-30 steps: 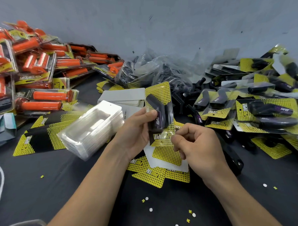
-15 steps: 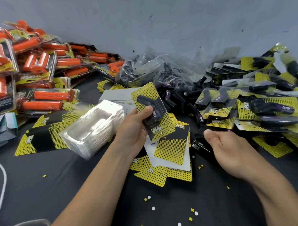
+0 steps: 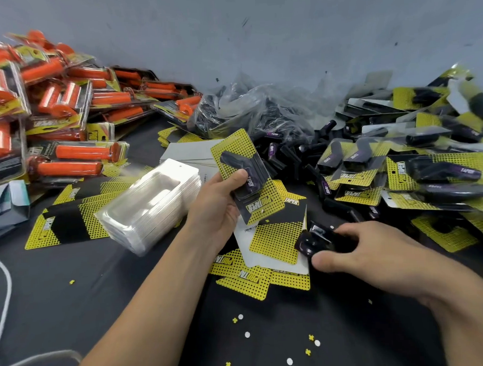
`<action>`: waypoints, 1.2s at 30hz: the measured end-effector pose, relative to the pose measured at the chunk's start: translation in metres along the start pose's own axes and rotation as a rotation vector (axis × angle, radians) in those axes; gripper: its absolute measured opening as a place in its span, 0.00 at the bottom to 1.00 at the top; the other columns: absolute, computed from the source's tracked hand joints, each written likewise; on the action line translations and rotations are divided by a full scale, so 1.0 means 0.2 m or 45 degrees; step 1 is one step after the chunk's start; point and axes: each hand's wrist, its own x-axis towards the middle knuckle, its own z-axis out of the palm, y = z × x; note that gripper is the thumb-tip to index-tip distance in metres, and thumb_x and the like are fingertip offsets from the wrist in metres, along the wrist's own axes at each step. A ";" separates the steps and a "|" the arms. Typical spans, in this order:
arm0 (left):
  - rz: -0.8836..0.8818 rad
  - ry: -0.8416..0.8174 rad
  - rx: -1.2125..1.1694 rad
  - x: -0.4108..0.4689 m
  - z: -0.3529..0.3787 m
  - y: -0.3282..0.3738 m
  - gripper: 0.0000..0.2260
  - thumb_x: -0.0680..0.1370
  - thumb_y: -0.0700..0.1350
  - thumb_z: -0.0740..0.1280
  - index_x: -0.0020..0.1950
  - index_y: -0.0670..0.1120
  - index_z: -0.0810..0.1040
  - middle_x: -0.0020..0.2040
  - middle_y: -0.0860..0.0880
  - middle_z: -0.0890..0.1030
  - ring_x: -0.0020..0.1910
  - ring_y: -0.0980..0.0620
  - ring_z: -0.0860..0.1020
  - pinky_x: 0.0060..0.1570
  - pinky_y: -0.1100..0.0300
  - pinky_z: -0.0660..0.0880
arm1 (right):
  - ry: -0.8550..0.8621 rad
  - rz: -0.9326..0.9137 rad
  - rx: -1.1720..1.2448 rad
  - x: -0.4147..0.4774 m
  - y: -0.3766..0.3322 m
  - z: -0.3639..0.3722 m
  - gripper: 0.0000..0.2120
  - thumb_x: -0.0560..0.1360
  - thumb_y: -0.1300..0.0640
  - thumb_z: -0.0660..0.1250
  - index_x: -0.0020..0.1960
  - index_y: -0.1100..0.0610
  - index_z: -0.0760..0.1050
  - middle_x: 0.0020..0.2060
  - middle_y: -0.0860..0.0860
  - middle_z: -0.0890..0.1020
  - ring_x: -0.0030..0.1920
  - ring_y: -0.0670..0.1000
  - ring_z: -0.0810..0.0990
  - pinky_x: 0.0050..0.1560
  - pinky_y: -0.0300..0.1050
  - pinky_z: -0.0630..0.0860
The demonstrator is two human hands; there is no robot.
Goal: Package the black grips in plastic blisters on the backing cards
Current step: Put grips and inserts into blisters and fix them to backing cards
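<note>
My left hand (image 3: pixel 216 206) holds a yellow dotted backing card (image 3: pixel 233 147) upright, thumb pressing on the clear blister with a black grip (image 3: pixel 250 182) inside. My right hand (image 3: pixel 376 254) lies low on the table to the right, its fingers curled round a glossy black tool (image 3: pixel 315 242) that looks like a stapler. Loose backing cards (image 3: pixel 273 242) lie under and between the hands. A stack of empty clear blisters (image 3: pixel 152 203) sits left of my left hand. Loose black grips (image 3: pixel 289 156) are heaped behind the held card.
Finished black-grip packs (image 3: pixel 433 171) pile up at the right. Orange-grip packs (image 3: pixel 65 107) are stacked at the left against the grey wall. A crumpled plastic bag (image 3: pixel 245 108) lies at the back. A white cable (image 3: pixel 4 298) runs along the left edge. Paper punch-outs dot the dark tabletop.
My right hand left the held card, swung down and right to the table, and closed round the black tool. My left hand tilted the packed card to the left.
</note>
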 end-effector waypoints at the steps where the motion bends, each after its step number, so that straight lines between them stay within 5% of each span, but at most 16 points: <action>1: 0.003 -0.003 -0.008 0.00 0.00 0.00 0.12 0.83 0.35 0.63 0.66 0.38 0.77 0.61 0.35 0.83 0.57 0.40 0.83 0.61 0.41 0.80 | 0.014 -0.009 -0.034 0.00 0.00 0.00 0.23 0.57 0.27 0.77 0.44 0.38 0.78 0.44 0.37 0.81 0.44 0.39 0.81 0.42 0.37 0.75; 5: 0.014 -0.029 -0.050 -0.01 -0.01 0.01 0.10 0.83 0.34 0.62 0.61 0.40 0.79 0.55 0.39 0.86 0.52 0.44 0.85 0.51 0.49 0.84 | 0.009 -0.148 0.308 -0.01 0.03 -0.05 0.21 0.60 0.32 0.81 0.47 0.41 0.84 0.43 0.45 0.88 0.43 0.46 0.87 0.44 0.42 0.79; 8: 0.017 -0.052 -0.118 -0.01 0.00 0.02 0.12 0.82 0.35 0.64 0.64 0.40 0.78 0.59 0.38 0.85 0.55 0.43 0.85 0.57 0.47 0.83 | 0.026 -0.277 0.846 -0.02 0.03 -0.08 0.23 0.64 0.42 0.81 0.52 0.54 0.83 0.46 0.58 0.88 0.46 0.54 0.88 0.38 0.41 0.81; 10: 0.014 -0.073 -0.231 -0.01 0.01 0.03 0.16 0.78 0.37 0.66 0.65 0.38 0.78 0.60 0.38 0.84 0.57 0.43 0.84 0.63 0.47 0.80 | 0.040 -0.339 0.997 -0.02 -0.01 -0.06 0.27 0.63 0.39 0.76 0.50 0.59 0.81 0.44 0.61 0.87 0.42 0.54 0.87 0.34 0.41 0.80; 15: 0.036 -0.225 -0.559 -0.03 0.00 0.06 0.13 0.78 0.39 0.65 0.59 0.39 0.82 0.56 0.40 0.86 0.55 0.46 0.86 0.55 0.49 0.83 | 0.017 -0.388 0.615 -0.03 -0.14 0.10 0.24 0.58 0.31 0.73 0.49 0.44 0.83 0.41 0.48 0.87 0.40 0.45 0.85 0.39 0.43 0.79; 21: 0.022 -0.356 -0.448 -0.06 0.03 0.06 0.16 0.79 0.43 0.63 0.65 0.41 0.78 0.54 0.45 0.86 0.53 0.50 0.85 0.59 0.51 0.78 | 0.253 -0.496 0.322 -0.04 -0.21 0.21 0.25 0.56 0.29 0.74 0.51 0.33 0.79 0.42 0.33 0.85 0.43 0.36 0.83 0.40 0.36 0.76; 36: 0.135 -0.343 -0.300 -0.07 0.00 0.08 0.25 0.79 0.41 0.64 0.76 0.38 0.70 0.60 0.43 0.84 0.58 0.48 0.83 0.58 0.53 0.80 | 0.372 -0.537 0.316 -0.02 -0.19 0.24 0.26 0.55 0.30 0.75 0.52 0.28 0.75 0.43 0.28 0.83 0.44 0.32 0.81 0.37 0.25 0.73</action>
